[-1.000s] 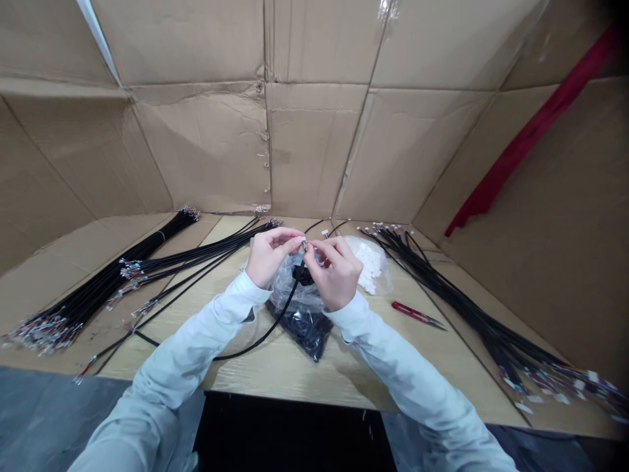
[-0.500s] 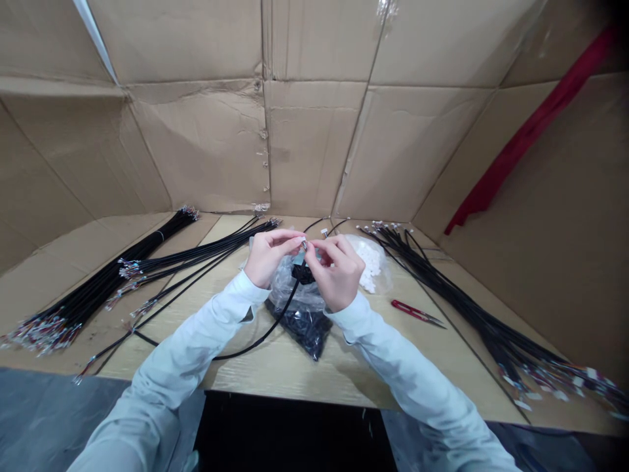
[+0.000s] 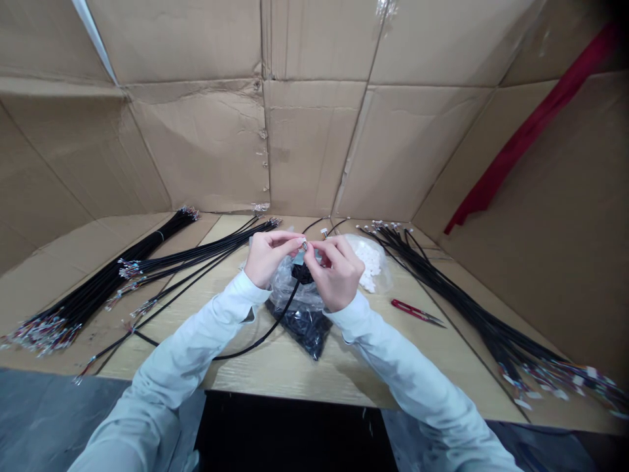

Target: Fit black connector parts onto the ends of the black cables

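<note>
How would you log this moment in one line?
Left hand: pinches small white piece; right hand: pinches cable end; below: bag of black parts

"What is held?"

"A small white piece (image 3: 303, 240) is pinched by the left hand (image 3: 265, 257); the end of a black cable (image 3: 282, 319) is gripped by the right hand (image 3: 339, 270). Fingertips held close together."

"Six o'clock from the hands?"

"Bag of black parts (image 3: 302, 333), laid on the table (image 3: 246, 377); crossed by the cable."

"Three to four?"

"Bag of white pieces (image 3: 368, 262) seen nearest. Red-handled snips (image 3: 417, 313) set down at four, blades pointed outward."

"Nine?"

"A tied cable bundle (image 3: 118, 282), coloured wire ends exposed."

"Two?"

"A red strip (image 3: 525, 141), set aslant against the cardboard wall (image 3: 196, 144)."
</note>
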{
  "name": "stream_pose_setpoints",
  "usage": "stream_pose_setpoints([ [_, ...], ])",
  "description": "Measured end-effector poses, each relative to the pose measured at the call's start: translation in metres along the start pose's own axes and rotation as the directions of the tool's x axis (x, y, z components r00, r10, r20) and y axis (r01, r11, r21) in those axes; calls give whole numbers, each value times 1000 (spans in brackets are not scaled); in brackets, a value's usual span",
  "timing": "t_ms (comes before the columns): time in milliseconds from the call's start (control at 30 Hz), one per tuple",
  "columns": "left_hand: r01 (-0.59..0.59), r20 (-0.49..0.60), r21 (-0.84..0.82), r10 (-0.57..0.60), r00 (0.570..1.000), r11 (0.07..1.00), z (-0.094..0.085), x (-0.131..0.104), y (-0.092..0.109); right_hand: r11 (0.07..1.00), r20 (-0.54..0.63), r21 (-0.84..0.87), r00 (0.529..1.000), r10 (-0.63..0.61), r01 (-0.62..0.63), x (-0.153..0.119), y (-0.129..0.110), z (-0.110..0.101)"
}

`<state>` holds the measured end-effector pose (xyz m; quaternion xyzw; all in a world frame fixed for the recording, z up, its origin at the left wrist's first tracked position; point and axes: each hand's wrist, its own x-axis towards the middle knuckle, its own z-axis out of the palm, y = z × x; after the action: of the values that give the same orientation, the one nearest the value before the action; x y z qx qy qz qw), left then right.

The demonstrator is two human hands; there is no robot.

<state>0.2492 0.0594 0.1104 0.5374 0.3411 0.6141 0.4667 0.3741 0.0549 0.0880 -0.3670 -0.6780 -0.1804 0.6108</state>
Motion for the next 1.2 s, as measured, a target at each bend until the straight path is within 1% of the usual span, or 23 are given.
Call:
stream_pose_setpoints([
  [133,-17,-8,32,17,1000,999,-1,1,1,1000,26,12,999,-21,21,0,1,-1],
  [233,-18,-15,22,18,1000,1000,-2,2,2,997,107,76,994,-24,16,3,0,-3],
  [333,-16,-18,11,16,1000,1000,-4,3,1,990,174,141,985,-9,-16,7,-3,-6],
  [467,-23,-29,6,23,999,1000,-6,5,2,975,244,201,969,47,-98,8,-7,-10],
  [567,-46,-27,-10,46,999,999,-8,5,4,927,318,287,937,147,-243,8,-8,-10],
  [633,-65,-26,-16,65,998,998,-9,5,5,855,384,360,895,229,-373,9,-7,-10],
  [667,-72,-25,-14,72,997,997,-10,5,6,804,422,395,865,271,-444,9,-6,-9],
  [733,-80,-20,-4,79,997,997,-10,5,7,679,502,451,793,344,-580,10,-3,-7],
  [800,-83,-12,2,83,996,997,-10,6,7,539,570,492,721,394,-683,11,1,-4],
  [867,-83,-7,-2,83,997,997,-10,6,7,423,615,517,667,420,-744,12,4,-2],
  [900,-82,-6,-8,82,997,997,-10,6,7,381,630,523,647,429,-763,13,5,-1],
  [967,-78,-4,-18,78,997,997,-10,6,7,333,646,525,621,443,-783,13,5,1],
  [1033,-73,-6,-18,73,997,997,-10,6,7,345,643,518,622,446,-783,14,4,0],
  [1067,-73,-10,-13,73,997,997,-10,6,7,375,633,514,636,442,-772,15,3,0],
  [1133,-78,-15,4,78,997,997,-10,5,7,476,586,500,687,430,-724,15,1,-2],
  [1200,-81,-15,21,81,997,996,-10,5,6,603,505,470,757,414,-644,14,-2,-4],
])
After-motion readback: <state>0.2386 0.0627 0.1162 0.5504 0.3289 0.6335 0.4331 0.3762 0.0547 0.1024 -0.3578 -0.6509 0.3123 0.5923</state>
